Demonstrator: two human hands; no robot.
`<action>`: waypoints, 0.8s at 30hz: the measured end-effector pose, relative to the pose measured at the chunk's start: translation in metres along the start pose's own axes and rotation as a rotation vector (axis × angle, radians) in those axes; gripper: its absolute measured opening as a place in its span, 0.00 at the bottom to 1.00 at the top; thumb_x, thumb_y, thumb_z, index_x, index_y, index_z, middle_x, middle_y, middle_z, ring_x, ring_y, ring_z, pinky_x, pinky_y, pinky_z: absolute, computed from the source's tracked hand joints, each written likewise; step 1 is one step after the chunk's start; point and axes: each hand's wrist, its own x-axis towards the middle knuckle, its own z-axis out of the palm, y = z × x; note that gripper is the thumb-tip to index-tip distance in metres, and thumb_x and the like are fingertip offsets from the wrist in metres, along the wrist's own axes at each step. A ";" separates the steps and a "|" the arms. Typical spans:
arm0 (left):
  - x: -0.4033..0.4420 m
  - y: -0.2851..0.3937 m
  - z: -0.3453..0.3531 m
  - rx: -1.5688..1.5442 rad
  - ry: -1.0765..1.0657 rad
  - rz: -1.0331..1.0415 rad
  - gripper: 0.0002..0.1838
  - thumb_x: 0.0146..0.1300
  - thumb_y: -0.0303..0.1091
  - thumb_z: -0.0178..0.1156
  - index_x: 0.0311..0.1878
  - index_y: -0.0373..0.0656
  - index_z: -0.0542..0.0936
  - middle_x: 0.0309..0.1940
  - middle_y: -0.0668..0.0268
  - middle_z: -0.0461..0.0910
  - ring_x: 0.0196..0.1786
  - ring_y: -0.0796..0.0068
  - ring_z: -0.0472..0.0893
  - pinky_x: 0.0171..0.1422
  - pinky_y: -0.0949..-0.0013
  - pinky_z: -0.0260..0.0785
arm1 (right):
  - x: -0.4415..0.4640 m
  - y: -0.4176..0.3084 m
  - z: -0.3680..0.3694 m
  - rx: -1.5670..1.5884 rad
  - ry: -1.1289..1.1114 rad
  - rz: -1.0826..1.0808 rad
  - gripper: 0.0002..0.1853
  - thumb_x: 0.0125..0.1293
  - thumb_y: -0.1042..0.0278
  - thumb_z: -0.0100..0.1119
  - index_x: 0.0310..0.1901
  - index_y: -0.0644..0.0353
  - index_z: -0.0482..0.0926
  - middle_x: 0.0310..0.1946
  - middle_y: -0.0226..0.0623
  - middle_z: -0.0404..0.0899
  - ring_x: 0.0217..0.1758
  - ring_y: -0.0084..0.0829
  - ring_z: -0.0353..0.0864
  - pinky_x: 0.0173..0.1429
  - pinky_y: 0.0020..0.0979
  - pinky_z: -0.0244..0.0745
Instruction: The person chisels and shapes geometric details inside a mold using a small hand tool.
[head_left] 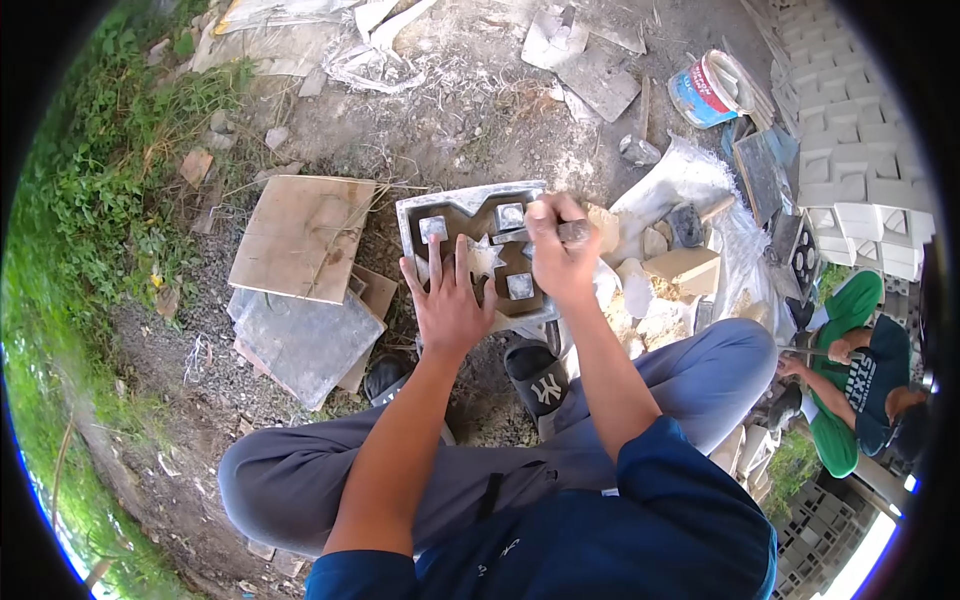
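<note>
A squarish metal mould (pixel 409 222) with raised square blocks and a star shape (pixel 487 259) at its middle lies between my feet. My left hand (pixel 452 312) rests on its near left part, fingers spread and holding nothing. Over the mould's right side, my right hand (pixel 562 255) is closed around a small hand tool (pixel 573 232). A dark rounded end shows at the fist, and a narrow grey part (pixel 510 237) points left over the mould. Its exact kind is partly hidden by the fingers. Brownish material lines the recesses of the mould.
Flat boards (pixel 300 235) and a grey slab (pixel 310 335) are stacked at left. Pale broken chunks (pixel 685 270) lie on white sheeting (pixel 690 175) at right. Beyond stand a paint bucket (pixel 705 95) and stacked blocks (pixel 850 130). Another person (pixel 865 375) sits at far right.
</note>
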 end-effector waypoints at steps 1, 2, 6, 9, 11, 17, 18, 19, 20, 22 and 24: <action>0.000 0.000 0.002 0.041 0.013 0.009 0.43 0.74 0.53 0.55 0.83 0.35 0.59 0.71 0.48 0.76 0.90 0.57 0.44 0.86 0.28 0.22 | -0.001 0.006 -0.002 -0.024 -0.072 0.026 0.15 0.81 0.62 0.61 0.39 0.67 0.80 0.28 0.25 0.75 0.31 0.16 0.68 0.36 0.24 0.65; 0.003 0.001 0.003 0.042 0.021 0.014 0.43 0.74 0.53 0.55 0.83 0.35 0.59 0.71 0.48 0.76 0.90 0.57 0.44 0.86 0.28 0.22 | -0.002 0.010 -0.006 -0.024 -0.069 0.018 0.15 0.81 0.62 0.61 0.39 0.67 0.80 0.28 0.25 0.75 0.31 0.16 0.68 0.36 0.24 0.65; -0.001 -0.003 0.001 0.008 0.074 0.029 0.43 0.74 0.53 0.54 0.82 0.35 0.59 0.70 0.49 0.78 0.90 0.57 0.43 0.86 0.28 0.23 | -0.003 -0.014 0.006 0.071 -0.019 -0.021 0.16 0.76 0.68 0.67 0.30 0.65 0.75 0.22 0.26 0.69 0.26 0.18 0.62 0.30 0.27 0.63; 0.001 0.001 -0.004 0.029 -0.018 0.003 0.42 0.74 0.53 0.54 0.82 0.35 0.59 0.73 0.49 0.75 0.90 0.56 0.44 0.86 0.28 0.23 | -0.003 -0.010 0.009 -0.076 -0.078 -0.046 0.14 0.76 0.69 0.66 0.32 0.66 0.77 0.21 0.31 0.68 0.25 0.19 0.63 0.29 0.28 0.64; 0.006 0.000 0.001 0.034 0.051 0.023 0.42 0.75 0.53 0.54 0.82 0.35 0.59 0.72 0.49 0.75 0.90 0.56 0.44 0.86 0.28 0.24 | -0.005 -0.016 0.007 -0.028 -0.055 -0.048 0.15 0.76 0.70 0.66 0.31 0.66 0.76 0.21 0.31 0.68 0.25 0.20 0.63 0.29 0.28 0.64; 0.002 0.002 -0.006 -0.001 -0.036 -0.011 0.42 0.74 0.53 0.55 0.82 0.35 0.60 0.74 0.47 0.72 0.90 0.57 0.44 0.86 0.27 0.24 | -0.003 -0.009 0.011 -0.124 -0.044 -0.122 0.16 0.75 0.73 0.65 0.29 0.66 0.72 0.21 0.32 0.68 0.22 0.26 0.63 0.28 0.29 0.63; 0.005 0.002 -0.002 0.000 -0.029 -0.012 0.42 0.74 0.53 0.55 0.82 0.35 0.60 0.74 0.47 0.72 0.90 0.57 0.44 0.86 0.27 0.24 | -0.003 -0.014 0.010 -0.122 -0.045 -0.127 0.16 0.75 0.73 0.65 0.29 0.66 0.72 0.21 0.32 0.68 0.22 0.26 0.63 0.28 0.29 0.63; 0.003 0.001 0.002 0.027 0.054 0.017 0.42 0.73 0.54 0.55 0.81 0.35 0.62 0.72 0.49 0.75 0.90 0.57 0.45 0.86 0.27 0.25 | -0.008 -0.018 0.007 -0.050 -0.047 -0.125 0.16 0.75 0.74 0.65 0.29 0.65 0.72 0.21 0.33 0.68 0.22 0.27 0.61 0.28 0.29 0.63; 0.001 -0.002 0.006 0.053 0.138 0.042 0.42 0.72 0.54 0.55 0.80 0.35 0.64 0.69 0.51 0.78 0.89 0.57 0.47 0.86 0.26 0.25 | -0.011 -0.021 0.007 0.022 -0.052 -0.122 0.16 0.75 0.74 0.66 0.29 0.65 0.71 0.21 0.33 0.67 0.23 0.28 0.60 0.29 0.30 0.63; -0.008 -0.002 0.004 0.034 0.132 0.052 0.42 0.72 0.54 0.55 0.80 0.35 0.64 0.69 0.51 0.78 0.89 0.57 0.47 0.86 0.26 0.25 | -0.015 -0.023 0.009 0.017 -0.051 -0.100 0.17 0.74 0.75 0.66 0.29 0.66 0.69 0.21 0.34 0.67 0.23 0.28 0.59 0.28 0.30 0.62; 0.001 0.000 0.000 0.038 0.047 0.014 0.41 0.72 0.53 0.57 0.80 0.35 0.64 0.71 0.53 0.76 0.89 0.57 0.49 0.86 0.26 0.26 | -0.007 -0.011 0.016 -0.061 -0.104 -0.076 0.17 0.73 0.76 0.67 0.28 0.66 0.70 0.21 0.34 0.68 0.21 0.27 0.62 0.27 0.30 0.62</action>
